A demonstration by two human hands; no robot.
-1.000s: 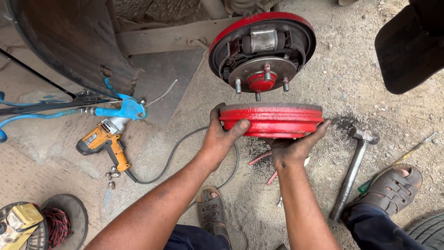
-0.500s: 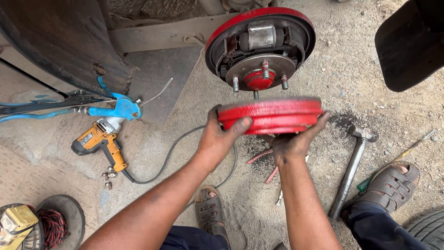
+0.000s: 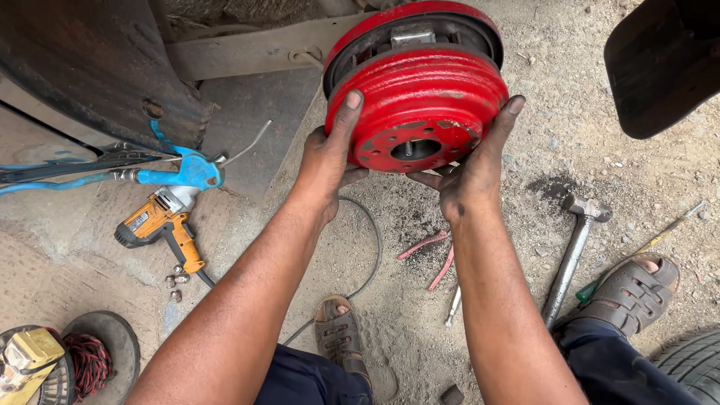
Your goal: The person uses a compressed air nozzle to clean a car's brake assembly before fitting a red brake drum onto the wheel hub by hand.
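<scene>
Holding the round red-painted metal brake drum (image 3: 417,105) from 9 and 3 o'clock, the left hand (image 3: 327,161) and right hand (image 3: 471,169) grasp it with curled fingers against the red hub assembly (image 3: 409,26), seemingly lined up but not yet seated.

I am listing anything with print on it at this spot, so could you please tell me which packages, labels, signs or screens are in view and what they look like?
Label on the impact wrench: left of the left hand, on the ground; small dark plate on the yellow-orange body.
Yellow boxy item: bottom left corner; faint markings, too small to tell.
No packages, signs or screens in view.
</scene>
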